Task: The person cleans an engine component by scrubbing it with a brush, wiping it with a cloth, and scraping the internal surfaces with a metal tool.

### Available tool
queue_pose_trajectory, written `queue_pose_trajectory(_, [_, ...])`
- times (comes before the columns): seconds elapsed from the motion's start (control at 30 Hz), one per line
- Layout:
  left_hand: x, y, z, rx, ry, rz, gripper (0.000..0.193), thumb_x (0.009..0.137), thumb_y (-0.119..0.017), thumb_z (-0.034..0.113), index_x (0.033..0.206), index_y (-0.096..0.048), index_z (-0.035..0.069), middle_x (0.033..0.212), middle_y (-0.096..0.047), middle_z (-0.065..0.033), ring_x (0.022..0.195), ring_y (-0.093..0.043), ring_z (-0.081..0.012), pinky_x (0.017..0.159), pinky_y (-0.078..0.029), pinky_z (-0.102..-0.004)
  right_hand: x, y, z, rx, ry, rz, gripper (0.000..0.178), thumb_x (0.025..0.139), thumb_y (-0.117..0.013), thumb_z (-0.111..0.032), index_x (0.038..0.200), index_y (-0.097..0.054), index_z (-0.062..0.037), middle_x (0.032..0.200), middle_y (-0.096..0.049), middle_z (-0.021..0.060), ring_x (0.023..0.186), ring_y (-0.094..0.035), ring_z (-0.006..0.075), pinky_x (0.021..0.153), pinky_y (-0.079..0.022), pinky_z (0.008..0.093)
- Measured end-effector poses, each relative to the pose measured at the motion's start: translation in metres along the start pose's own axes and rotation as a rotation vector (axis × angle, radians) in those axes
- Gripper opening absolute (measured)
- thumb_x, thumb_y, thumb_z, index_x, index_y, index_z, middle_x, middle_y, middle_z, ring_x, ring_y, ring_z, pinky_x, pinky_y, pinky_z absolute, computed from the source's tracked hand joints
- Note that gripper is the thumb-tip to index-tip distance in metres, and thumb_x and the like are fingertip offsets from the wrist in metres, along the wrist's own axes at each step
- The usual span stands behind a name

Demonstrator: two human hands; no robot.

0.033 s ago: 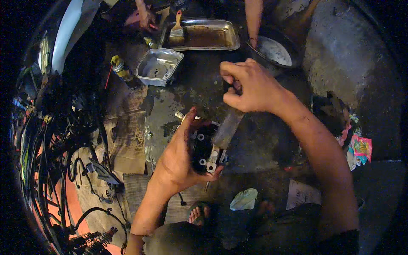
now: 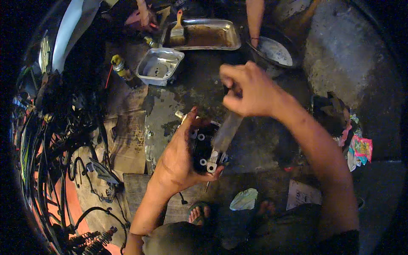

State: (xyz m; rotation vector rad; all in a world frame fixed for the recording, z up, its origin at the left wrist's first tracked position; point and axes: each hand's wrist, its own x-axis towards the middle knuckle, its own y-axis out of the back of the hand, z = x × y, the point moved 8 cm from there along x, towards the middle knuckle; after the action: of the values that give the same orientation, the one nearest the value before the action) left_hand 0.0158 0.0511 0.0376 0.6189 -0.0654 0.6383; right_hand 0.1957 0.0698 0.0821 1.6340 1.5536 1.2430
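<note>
My left hand (image 2: 174, 159) is closed around a black and silver metal part (image 2: 202, 149), which has round bolt holes and looks like an engine component. A thin metal pin pokes out below it. Above and right of the part, my right hand (image 2: 253, 91) is curled into a grip with something dark between thumb and fingers. From under that hand a wide grey strip-like thing (image 2: 227, 131), smeared by motion, slants down to the silver edge of the part. Its exact kind cannot be made out.
A clear plastic tub (image 2: 158, 80), a metal tray (image 2: 238, 40) with a paintbrush (image 2: 177, 29), and a dark basin (image 2: 293, 51) stand ahead. Another person's hands (image 2: 146, 18) are there. A spray can (image 2: 121, 70), cables and coil springs (image 2: 100, 242) lie left; wrappers (image 2: 362, 148) lie right.
My right hand has shifted very slightly down toward the metal part. My left hand and the part stay in place.
</note>
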Motion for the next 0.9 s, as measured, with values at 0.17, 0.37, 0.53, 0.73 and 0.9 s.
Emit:
queue_pose_trajectory(0.17, [0.000,-0.002,-0.007,-0.090,0.083,0.000,0.133,0.048,-0.095,0.019,0.150,-0.012,-0.001,0.144,-0.037,-0.0233,0.120,-0.052,-0.0375,0.103,-0.044,-0.0411,0.002,0.002,0.007,0.071,-0.069,-0.010,0.024,0.066,-0.066,-0.020,0.080,-0.050,-0.0082,0.070,-0.060,0.0064,0.064,-0.062,0.0258,0.072,-0.042,0.0370])
queue_pose_trajectory(0.37, [-0.014,0.013,0.001,0.047,-0.029,0.078,0.142,0.041,-0.098,0.031,0.150,-0.011,-0.001,0.148,-0.035,-0.0229,0.128,-0.046,-0.0410,0.109,-0.037,-0.0461,-0.012,0.005,-0.042,0.029,0.375,0.221,0.027,0.066,-0.066,-0.016,0.082,-0.047,-0.0053,0.056,-0.050,0.0074,0.050,-0.055,0.0256,0.052,-0.040,0.0369])
queue_pose_trajectory(0.53, [-0.028,0.017,-0.016,-0.037,-0.004,0.200,0.131,0.045,-0.097,0.037,0.146,-0.024,-0.003,0.144,-0.043,-0.0204,0.130,-0.046,-0.0373,0.111,-0.034,-0.0451,0.017,-0.021,-0.029,0.078,-0.037,-0.001,0.038,0.066,-0.072,-0.033,0.088,-0.053,-0.0084,0.074,-0.066,0.0128,0.075,-0.066,0.0369,0.071,-0.048,0.0465])
queue_pose_trajectory(0.73, [-0.027,0.012,-0.020,0.018,0.090,0.134,0.112,0.053,-0.094,0.035,0.142,-0.037,-0.003,0.143,-0.045,-0.0205,0.134,-0.041,-0.0377,0.110,-0.036,-0.0448,0.040,-0.011,-0.026,0.074,0.059,0.145,0.031,0.066,-0.067,-0.017,0.087,-0.048,-0.0054,0.057,-0.053,0.0098,0.051,-0.057,0.0280,0.050,-0.043,0.0395])
queue_pose_trajectory(0.9, [-0.027,0.019,-0.013,0.051,-0.006,0.160,0.103,0.052,-0.093,0.035,0.135,-0.047,-0.003,0.138,-0.051,-0.0193,0.134,-0.041,-0.0377,0.110,-0.037,-0.0459,0.045,-0.014,-0.031,0.069,0.054,0.090,0.029,0.065,-0.067,-0.018,0.086,-0.049,-0.0082,0.064,-0.058,0.0061,0.063,-0.062,0.0274,0.066,-0.044,0.0366])
